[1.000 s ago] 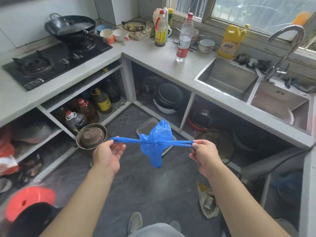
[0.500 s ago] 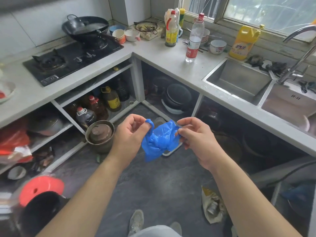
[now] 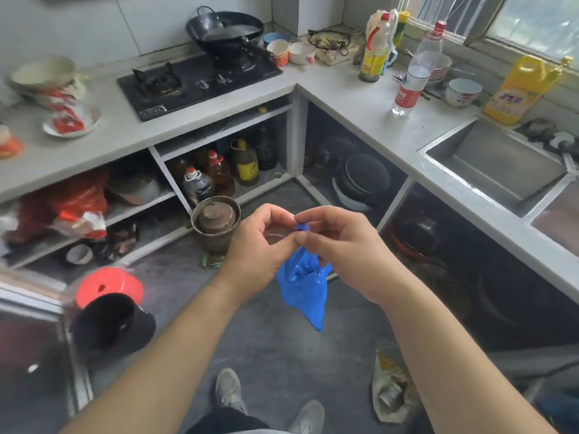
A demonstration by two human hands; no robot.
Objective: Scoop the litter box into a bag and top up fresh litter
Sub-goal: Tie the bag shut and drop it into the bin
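head view: both hands (image 3: pixel 308 245) closed together; blue bag (image 3: pixel 305 288) now dangles.

Daylight from window (image 3: pixel 532 23); edges warped, blurry.

We are looking down into a lived-in home kitchen. An L-shaped grey table (image 3: pixel 194 120) wraps a corner and carries a black two-burner gas hob (image 3: pixel 197 84) with a wok (image 3: pixel 227 31) on it. Further along we see a steel sink (image 3: pixel 498 164) set below a window (image 3: pixel 539 20), with a yellow detergent jug (image 3: pixel 521 89), a water bottle (image 3: pixel 415 72), a sauce bottle (image 3: pixel 374 50) and bowls (image 3: pixel 463 92) beside it. Open shelves under the table hold oil bottles (image 3: pixel 221 172), pots and pans (image 3: pixel 365 180). The floor (image 3: pixel 266 346) is dark grey stone tile.
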